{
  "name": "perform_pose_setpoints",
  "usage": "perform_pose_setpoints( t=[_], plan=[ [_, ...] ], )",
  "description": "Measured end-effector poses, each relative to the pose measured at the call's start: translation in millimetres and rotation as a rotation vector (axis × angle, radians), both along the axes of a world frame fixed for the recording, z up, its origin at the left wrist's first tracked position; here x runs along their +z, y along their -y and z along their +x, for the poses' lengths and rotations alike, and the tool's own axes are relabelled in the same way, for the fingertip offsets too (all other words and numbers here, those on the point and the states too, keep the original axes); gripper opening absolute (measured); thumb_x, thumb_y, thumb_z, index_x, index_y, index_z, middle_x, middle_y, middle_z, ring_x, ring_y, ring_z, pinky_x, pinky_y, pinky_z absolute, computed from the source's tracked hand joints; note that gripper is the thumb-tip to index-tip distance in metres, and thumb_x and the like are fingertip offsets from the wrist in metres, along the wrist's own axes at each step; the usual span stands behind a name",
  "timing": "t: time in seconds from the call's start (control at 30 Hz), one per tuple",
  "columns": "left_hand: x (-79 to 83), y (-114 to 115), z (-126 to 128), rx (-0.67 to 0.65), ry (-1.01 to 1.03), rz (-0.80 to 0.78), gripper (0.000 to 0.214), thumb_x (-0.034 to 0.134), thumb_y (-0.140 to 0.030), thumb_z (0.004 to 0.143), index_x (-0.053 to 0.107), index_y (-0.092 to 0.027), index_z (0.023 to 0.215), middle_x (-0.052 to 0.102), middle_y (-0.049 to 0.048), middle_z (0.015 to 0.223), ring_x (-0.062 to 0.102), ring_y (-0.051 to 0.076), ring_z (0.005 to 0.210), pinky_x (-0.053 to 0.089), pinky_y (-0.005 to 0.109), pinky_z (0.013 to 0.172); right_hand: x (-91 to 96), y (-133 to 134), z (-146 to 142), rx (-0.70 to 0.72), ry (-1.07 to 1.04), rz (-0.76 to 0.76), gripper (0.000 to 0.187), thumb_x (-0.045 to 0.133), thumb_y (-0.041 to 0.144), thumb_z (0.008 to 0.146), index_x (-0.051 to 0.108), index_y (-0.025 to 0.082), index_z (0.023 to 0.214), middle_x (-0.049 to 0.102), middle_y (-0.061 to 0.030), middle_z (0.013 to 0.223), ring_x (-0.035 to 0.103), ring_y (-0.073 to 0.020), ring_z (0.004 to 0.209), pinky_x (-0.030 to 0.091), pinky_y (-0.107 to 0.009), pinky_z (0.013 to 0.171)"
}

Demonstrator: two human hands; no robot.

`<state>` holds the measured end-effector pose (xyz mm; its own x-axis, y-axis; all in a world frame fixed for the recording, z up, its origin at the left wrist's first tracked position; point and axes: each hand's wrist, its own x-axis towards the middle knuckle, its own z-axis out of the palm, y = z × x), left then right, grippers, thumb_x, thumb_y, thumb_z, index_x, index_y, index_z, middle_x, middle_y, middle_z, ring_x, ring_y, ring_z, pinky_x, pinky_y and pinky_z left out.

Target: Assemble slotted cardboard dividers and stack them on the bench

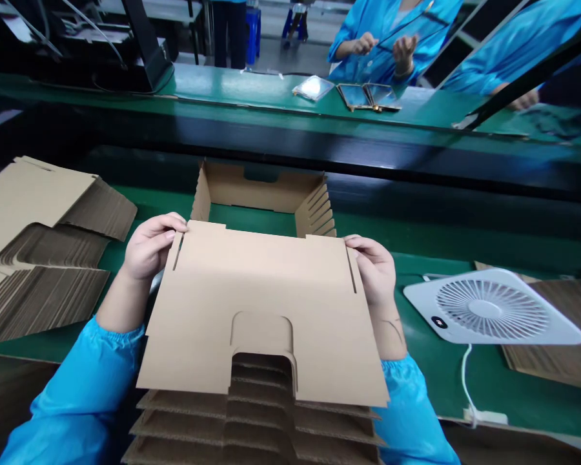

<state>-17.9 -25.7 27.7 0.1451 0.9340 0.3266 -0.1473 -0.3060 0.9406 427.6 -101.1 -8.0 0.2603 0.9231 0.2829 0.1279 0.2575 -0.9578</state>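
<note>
I hold a flat die-cut cardboard sheet (pixel 261 290) by its two far corners, lifted just above a stack of like sheets (pixel 256 426) in front of me. My left hand (pixel 150 245) pinches the far left corner beside a slot. My right hand (pixel 374 265) grips the far right corner beside the other slot. The sheet has an arched cutout at its near edge. Just beyond it, a folded cardboard tray (pixel 266 190) with slotted side walls stands open on the green bench (pixel 416 245).
A fanned pile of cardboard blanks (pixel 39 252) lies at left. A white flat fan (pixel 489 307) with a cable rests at right on more cardboard (pixel 561 349). Across the dark conveyor (pixel 290 148), a person in blue (pixel 392 39) handles flat panels (pixel 368 95).
</note>
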Motion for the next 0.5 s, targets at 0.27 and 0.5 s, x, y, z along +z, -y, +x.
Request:
perform_pose_setpoints(
  t=[0.27, 0.5],
  plan=[
    [-4.8, -8.6, -6.6, 0.040, -0.041, 0.034, 0.040, 0.112, -0.055, 0.070, 0.087, -0.025, 0.080, 0.074, 0.0088, 0.099, 0.070, 0.020, 0.083, 0.060, 0.035, 0.072, 5.1, -5.4, 3.0, 0.074, 0.008, 0.078, 0.034, 0.100, 0.062, 0.086, 0.085, 0.031, 0.088, 0.075, -0.0087, 0.116, 0.074, -0.0265, 0.100, 0.069, -0.046, 0.090],
    [-10.1, -10.5, -7.8, 0.109, -0.071, 0.058, 0.042, 0.102, -0.064, 0.084, 0.085, -0.025, 0.083, 0.074, 0.0013, 0.076, 0.066, 0.016, 0.066, 0.059, 0.033, 0.068, 2.6, -4.5, -2.5, -0.061, 0.066, 0.029, 0.050, 0.099, 0.073, 0.083, 0.082, 0.026, 0.081, 0.075, -0.0065, 0.082, 0.069, -0.0239, 0.072, 0.061, -0.038, 0.062]
  ],
)
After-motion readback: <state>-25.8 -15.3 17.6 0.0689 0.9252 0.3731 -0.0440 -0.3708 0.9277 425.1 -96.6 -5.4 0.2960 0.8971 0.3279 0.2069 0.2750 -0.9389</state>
